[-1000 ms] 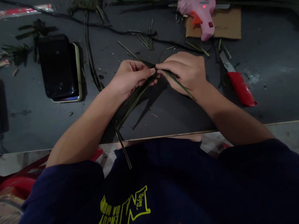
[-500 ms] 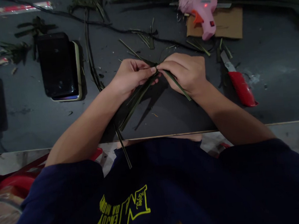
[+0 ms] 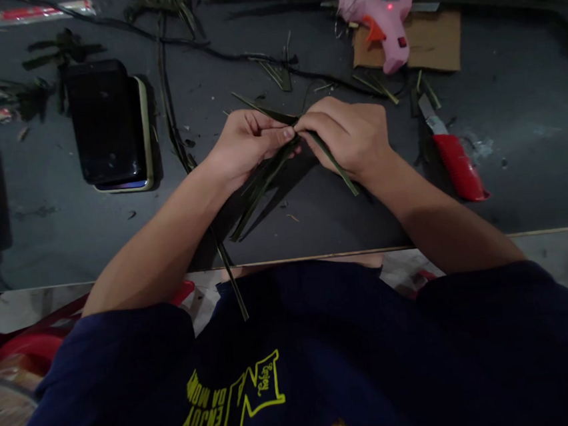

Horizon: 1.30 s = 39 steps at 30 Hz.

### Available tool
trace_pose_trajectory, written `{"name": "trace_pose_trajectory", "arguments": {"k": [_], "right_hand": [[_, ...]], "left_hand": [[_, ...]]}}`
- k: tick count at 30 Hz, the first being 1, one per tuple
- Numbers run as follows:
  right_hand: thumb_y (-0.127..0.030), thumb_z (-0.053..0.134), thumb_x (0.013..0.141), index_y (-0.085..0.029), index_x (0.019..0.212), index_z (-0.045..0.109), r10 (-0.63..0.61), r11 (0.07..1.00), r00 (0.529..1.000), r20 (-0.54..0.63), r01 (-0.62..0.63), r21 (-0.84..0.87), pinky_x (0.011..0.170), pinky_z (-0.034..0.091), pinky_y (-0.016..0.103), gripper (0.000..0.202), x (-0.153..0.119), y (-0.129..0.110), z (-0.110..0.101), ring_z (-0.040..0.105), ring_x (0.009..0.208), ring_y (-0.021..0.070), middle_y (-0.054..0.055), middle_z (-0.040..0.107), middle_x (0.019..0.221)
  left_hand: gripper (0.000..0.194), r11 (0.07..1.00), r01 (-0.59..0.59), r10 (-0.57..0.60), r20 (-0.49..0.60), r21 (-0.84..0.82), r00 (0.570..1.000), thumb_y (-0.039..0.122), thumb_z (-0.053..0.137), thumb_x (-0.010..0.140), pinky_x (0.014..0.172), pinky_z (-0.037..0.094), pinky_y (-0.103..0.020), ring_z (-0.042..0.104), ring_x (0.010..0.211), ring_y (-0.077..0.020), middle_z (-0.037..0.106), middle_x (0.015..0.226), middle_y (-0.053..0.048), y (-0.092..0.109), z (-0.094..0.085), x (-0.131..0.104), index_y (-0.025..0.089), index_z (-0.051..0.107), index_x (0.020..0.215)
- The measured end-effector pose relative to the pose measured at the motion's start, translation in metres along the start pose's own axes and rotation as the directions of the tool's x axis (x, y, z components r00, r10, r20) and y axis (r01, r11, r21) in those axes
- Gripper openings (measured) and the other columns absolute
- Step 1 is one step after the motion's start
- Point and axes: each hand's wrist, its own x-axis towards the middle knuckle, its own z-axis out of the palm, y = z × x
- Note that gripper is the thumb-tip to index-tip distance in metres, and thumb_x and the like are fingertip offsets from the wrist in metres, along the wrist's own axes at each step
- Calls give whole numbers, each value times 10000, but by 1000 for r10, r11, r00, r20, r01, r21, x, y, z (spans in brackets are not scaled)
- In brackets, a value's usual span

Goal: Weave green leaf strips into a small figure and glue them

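Long green leaf strips [image 3: 266, 186] meet between my two hands, just above the dark tabletop. My left hand [image 3: 252, 144] pinches them where they cross, its thumb pressed on top. The fingertips of my right hand [image 3: 349, 132] are closed at the same spot, touching my left thumb tip. One leaf strip [image 3: 332, 161] runs down and right beneath my right fingers, and another [image 3: 267, 111] points up and left past my left hand. The crossing itself is mostly hidden by my fingertips.
A pink glue gun [image 3: 386, 25] with a lit red light lies on cardboard [image 3: 433, 41]. To the right is a red-handled utility knife [image 3: 460, 162], blade out. Stacked phones [image 3: 104, 123] lie left. A black cable [image 3: 228, 54] crosses behind, among leaf scraps [image 3: 26, 97].
The upper-left strip's tip has dropped a little, and the lower strips have shifted slightly. Both hands keep their pinch in almost the same place.
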Motion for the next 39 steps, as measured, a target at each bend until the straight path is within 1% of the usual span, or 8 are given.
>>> {"name": "trace_pose_trajectory", "arguments": {"k": [5,10,14,17,20,23,28,39], "right_hand": [[-413,215,1102,-276,1122,731,79,994,996,50,-82,74,728,483,328,535,5,-3,-1,706,919,187,58,774,1052],[-376,450,1055,-289,1372,596,123,948,992,-40,-105,301,881,553,281,360,3,12,-4,687,1000,165,66,707,1304],[-327,550,975,-268,1418,524,251,907,923,-293,-118,405,631,522,248,448,-2,31,2,645,788,126,79,706,1224],[-331,476,996,-252,1401,531,228,914,872,-433,-38,405,663,536,274,417,-5,29,8,669,772,139,64,745,1072],[-494,610,943,-258,1408,580,24,994,932,-361,16,106,721,553,348,522,-6,16,10,732,868,226,69,801,1047],[-478,550,1001,-267,1357,653,16,998,966,-257,-31,-51,707,533,376,427,-7,5,7,736,891,246,71,810,1068],[-440,405,1072,-265,1234,730,121,992,989,-85,-117,53,761,552,366,403,-10,0,-4,719,863,228,66,803,978],[-461,461,1050,-289,1412,629,188,965,977,-102,-164,206,927,565,357,434,-2,-7,-3,697,1090,252,77,761,1214]], "left_hand": [[337,998,-1,1,-5,-62,1000,-4,674,875,481,456,-157,549,459,-49,657,557,-5,1,4,-2,133,683,568],[270,984,-112,100,-85,-141,991,54,679,881,637,548,-234,621,602,-96,707,637,5,-8,8,1,212,729,668],[232,970,-211,185,-194,-121,963,322,885,751,654,505,-280,600,680,-118,678,634,33,-15,5,9,253,672,688],[389,963,-246,216,-235,-107,948,504,925,658,648,455,-284,569,725,-120,638,603,35,-18,2,13,244,639,697],[375,960,-252,214,-265,-119,940,543,884,673,655,450,-298,569,758,-137,661,641,24,-21,-2,13,257,646,721],[324,969,-210,161,-314,-130,936,527,839,748,663,460,-309,606,830,-168,699,702,13,-21,-5,13,274,636,740],[237,962,-185,101,-369,-201,924,318,721,908,715,486,-292,630,885,-146,725,756,19,-14,-3,12,256,609,709],[325,950,-223,119,-407,-219,906,86,663,955,502,338,-210,362,551,-59,539,584,58,-7,12,4,218,603,664]]}}
